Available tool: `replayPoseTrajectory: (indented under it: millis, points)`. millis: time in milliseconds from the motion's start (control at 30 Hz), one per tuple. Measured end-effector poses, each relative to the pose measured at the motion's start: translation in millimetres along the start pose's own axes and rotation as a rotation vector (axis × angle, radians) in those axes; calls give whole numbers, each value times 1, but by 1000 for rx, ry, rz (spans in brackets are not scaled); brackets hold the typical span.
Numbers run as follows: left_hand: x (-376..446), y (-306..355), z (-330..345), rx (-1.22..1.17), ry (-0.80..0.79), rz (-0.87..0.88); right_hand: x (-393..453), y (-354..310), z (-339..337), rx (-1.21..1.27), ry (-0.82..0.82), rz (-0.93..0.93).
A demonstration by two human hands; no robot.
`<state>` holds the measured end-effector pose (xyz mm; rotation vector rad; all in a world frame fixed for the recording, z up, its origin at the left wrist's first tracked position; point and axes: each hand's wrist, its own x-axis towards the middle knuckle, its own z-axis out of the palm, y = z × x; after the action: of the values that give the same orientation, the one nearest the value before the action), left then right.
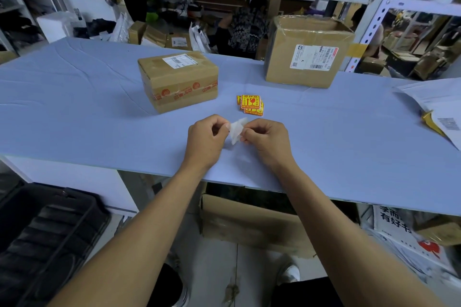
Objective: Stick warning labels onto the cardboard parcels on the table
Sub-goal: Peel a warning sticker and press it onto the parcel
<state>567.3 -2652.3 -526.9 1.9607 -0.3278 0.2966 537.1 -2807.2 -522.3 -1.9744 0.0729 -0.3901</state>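
A small taped cardboard parcel (178, 81) sits on the pale blue table (74, 112), left of centre. A bigger open-topped cardboard parcel (305, 57) stands at the back right. A little stack of yellow-and-red warning labels (250, 104) lies between them, nearer me. Just in front of that stack, my left hand (207, 138) and my right hand (268, 138) both pinch one label (237, 129), held with its white backing side toward me, slightly above the table.
White paper mailers (439, 109) lie at the table's right edge. Metal shelving (379, 7) rises behind the table, with a person beyond it. Under the table stand a cardboard box (249, 222) and a black crate (47, 227).
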Motion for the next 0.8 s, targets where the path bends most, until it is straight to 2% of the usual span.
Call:
replayPoseTrajectory:
  millis: [200,367,467,633,800]
  points:
    - [1,-1,-1,-2,45,-34,8,6,-29,-192,61,48]
    - [1,-1,-2,-19,55,-46,6,11,-51,-225,184,141]
    - [1,-4,-1,-69,41,-52,4,14,-51,-230,201,164]
    - [-1,1,-1,-166,-7,-50,3,4,-35,-208,140,159]
    - [2,1,-4,-301,3,-87,1,-8,-15,-135,-20,145]
